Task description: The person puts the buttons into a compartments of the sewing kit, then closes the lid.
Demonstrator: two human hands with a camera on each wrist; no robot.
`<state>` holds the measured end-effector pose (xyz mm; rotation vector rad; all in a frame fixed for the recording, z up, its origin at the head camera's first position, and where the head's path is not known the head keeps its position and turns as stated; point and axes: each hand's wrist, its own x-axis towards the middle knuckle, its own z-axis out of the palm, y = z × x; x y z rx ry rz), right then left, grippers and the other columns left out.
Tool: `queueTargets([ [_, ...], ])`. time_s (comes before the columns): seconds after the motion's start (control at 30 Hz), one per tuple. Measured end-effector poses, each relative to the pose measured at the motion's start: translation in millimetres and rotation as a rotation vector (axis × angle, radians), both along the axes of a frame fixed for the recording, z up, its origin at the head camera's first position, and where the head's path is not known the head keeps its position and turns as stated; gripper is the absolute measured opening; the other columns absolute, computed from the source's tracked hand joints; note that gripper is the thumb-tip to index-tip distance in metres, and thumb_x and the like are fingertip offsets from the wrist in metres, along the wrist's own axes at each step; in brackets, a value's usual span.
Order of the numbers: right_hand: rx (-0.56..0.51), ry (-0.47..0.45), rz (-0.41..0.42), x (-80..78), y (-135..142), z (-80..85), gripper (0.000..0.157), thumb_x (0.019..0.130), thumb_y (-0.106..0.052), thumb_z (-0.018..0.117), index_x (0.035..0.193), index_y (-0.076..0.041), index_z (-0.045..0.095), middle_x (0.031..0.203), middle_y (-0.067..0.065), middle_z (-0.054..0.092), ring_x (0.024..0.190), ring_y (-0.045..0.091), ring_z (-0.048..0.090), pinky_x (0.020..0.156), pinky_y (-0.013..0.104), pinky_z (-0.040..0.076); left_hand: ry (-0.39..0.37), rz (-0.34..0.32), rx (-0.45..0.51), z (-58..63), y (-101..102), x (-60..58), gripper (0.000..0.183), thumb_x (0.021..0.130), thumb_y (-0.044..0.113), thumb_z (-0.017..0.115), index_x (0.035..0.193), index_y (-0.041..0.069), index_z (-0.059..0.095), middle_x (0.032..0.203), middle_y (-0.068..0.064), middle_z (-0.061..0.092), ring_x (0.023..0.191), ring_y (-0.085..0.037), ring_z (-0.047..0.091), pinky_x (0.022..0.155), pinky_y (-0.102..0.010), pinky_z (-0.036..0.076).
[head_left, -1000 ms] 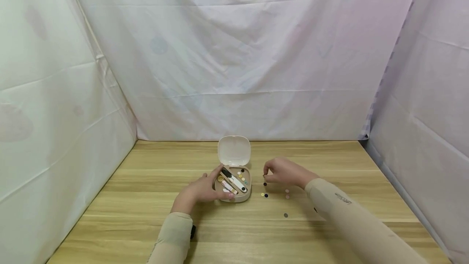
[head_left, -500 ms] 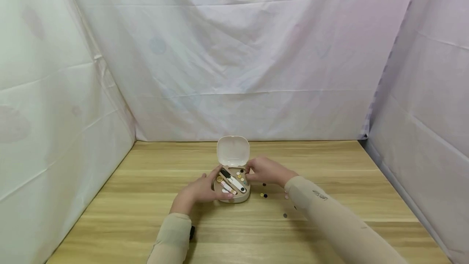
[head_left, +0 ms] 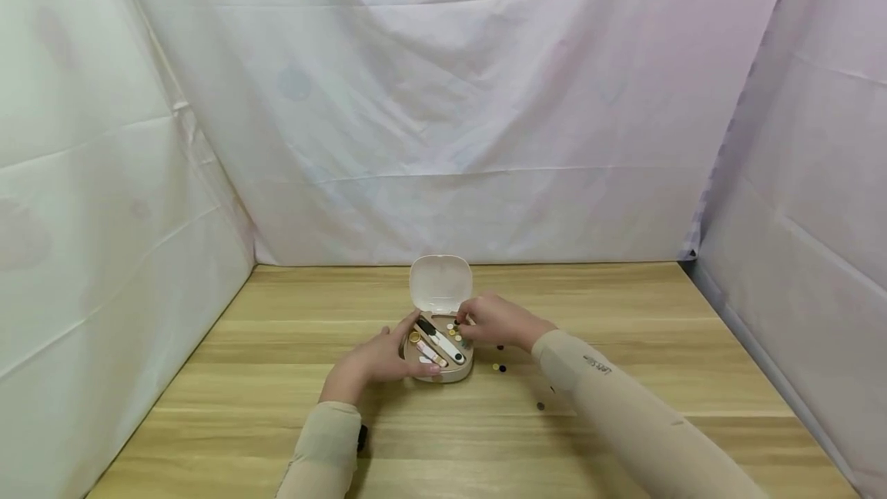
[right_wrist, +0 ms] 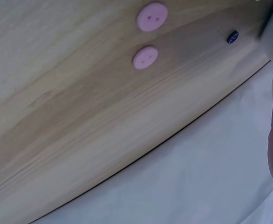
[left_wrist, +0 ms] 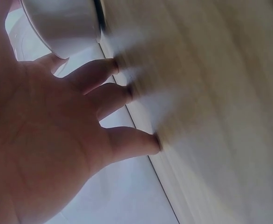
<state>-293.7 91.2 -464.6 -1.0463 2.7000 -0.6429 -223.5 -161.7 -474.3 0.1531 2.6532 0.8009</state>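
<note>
Grip of your right hand (head_left: 500,320): narrow, thumb and forefinger close together over the button section of the case (head_left: 453,378); whether a button sits between them, you cannot tell from here.

Grip of your left hand (head_left: 377,357): holding the case by its near left side, thumb on the front edge, forefinger at the back.

Case: one, on the counter (head_left: 298,437), between your hands, lid (head_left: 440,283) raised. Contents: black-and-white tool (head_left: 446,346), gold round piece (head_left: 415,337), and a few small buttons, among them a white button (head_left: 450,327) and a yellow button (head_left: 453,333).

Loose on the counter, right of the case: second yellow button (head_left: 495,366) just beside a dark blue button (head_left: 503,369); grey button (head_left: 540,406), nearer you; two pink buttons (right_wrist: 152,17), seen from the right wrist.

Change: a second ago your right hand pinches a small dark piece out over the counter; now its fingertips are inside the case's outline. Judged from that, one more button is arriving or just placed, with several left outside.
</note>
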Motion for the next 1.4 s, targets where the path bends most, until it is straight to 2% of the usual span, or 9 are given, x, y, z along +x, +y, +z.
queueTargets([
  [0.13, 0.007, 0.01, -0.011, -0.5, 3.0, 3.3, 0.017, 0.099, -0.019, 0.072, 0.109, -0.008, 0.08, 0.085, -0.002, 0.074, 0.058, 0.004, 0.053, 0.057, 0.023, 0.048, -0.011, 0.002, 0.001, 0.1, -2.3, -0.8, 0.119, 0.078, 0.072, 0.083, 0.171, 0.041, 0.017, 0.17, -0.034, 0.03, 0.16, -0.052, 0.028, 0.12, -0.078, 0.032],
  [0.3, 0.0, 0.045, 0.002, -2.8, 5.6, 5.8, 0.019, 0.099, -0.019, 0.072, 0.11, -0.007, 0.081, 0.071, -0.004, 0.062, 0.057, 0.004, 0.046, 0.053, 0.021, 0.041, -0.011, -0.004, -0.009, -0.2, -5.4, -1.8, 0.119, 0.078, 0.072, 0.083, 0.171, 0.04, 0.017, 0.169, -0.035, 0.03, 0.159, -0.053, 0.029, 0.119, -0.078, 0.033],
  [0.47, 0.0, 0.05, 0.024, -3.2, 7.1, 6.9, 0.019, 0.099, -0.017, 0.072, 0.111, -0.006, 0.081, 0.065, -0.007, 0.053, 0.056, 0.003, 0.042, 0.051, 0.019, 0.036, -0.021, 0.003, 0.002, -0.2, -7.9, -1.5, 0.119, 0.078, 0.071, 0.084, 0.171, 0.04, 0.017, 0.17, -0.034, 0.029, 0.16, -0.053, 0.028, 0.119, -0.078, 0.032],
  [0.73, -0.013, 0.063, 0.068, -0.9, 17.2, 17.6, 0.018, 0.099, -0.015, 0.07, 0.112, -0.006, 0.08, 0.068, -0.007, 0.054, 0.057, 0.002, 0.039, 0.053, 0.019, 0.033, -0.026, 0.011, 0.018, 0.5, -9.2, -1.6, 0.119, 0.078, 0.07, 0.085, 0.171, 0.041, 0.017, 0.171, -0.035, 0.026, 0.16, -0.054, 0.026, 0.12, -0.078, 0.031],
  [0.93, -0.025, 0.065, 0.069, 2.8, 26.5, 21.0, 0.019, 0.098, -0.017, 0.073, 0.108, -0.004, 0.079, 0.063, -0.009, 0.049, 0.055, 0.002, 0.038, 0.052, 0.019, 0.035, -0.035, 0.009, 0.024, 1.6, -7.3, 0.6, 0.118, 0.078, 0.068, 0.086, 0.171, 0.039, 0.018, 0.171, -0.036, 0.024, 0.159, -0.056, 0.026, 0.12, -0.079, 0.029],
  [1.2, 0.012, -0.005, 0.033, 9.8, 50.0, 14.5, 0.021, 0.099, -0.02, 0.074, 0.112, -0.004, 0.079, 0.075, -0.007, 0.059, 0.065, 0.004, 0.047, 0.062, 0.022, 0.044, -0.038, -0.005, 0.036, 2.0, -8.4, -0.8, 0.118, 0.079, 0.067, 0.086, 0.171, 0.04, 0.017, 0.172, -0.035, 0.024, 0.161, -0.053, 0.024, 0.12, -0.081, 0.027],
  [1.4, 0.035, -0.045, 0.011, 16.8, 78.5, 1.2, 0.016, 0.099, -0.015, 0.073, 0.109, -0.003, 0.079, 0.066, -0.007, 0.054, 0.059, 0.003, 0.042, 0.057, 0.021, 0.041, -0.048, -0.003, 0.043, 1.5, -9.2, -1.4, 0.118, 0.079, 0.066, 0.086, 0.171, 0.041, 0.017, 0.172, -0.035, 0.021, 0.16, -0.055, 0.024, 0.121, -0.08, 0.026],
])
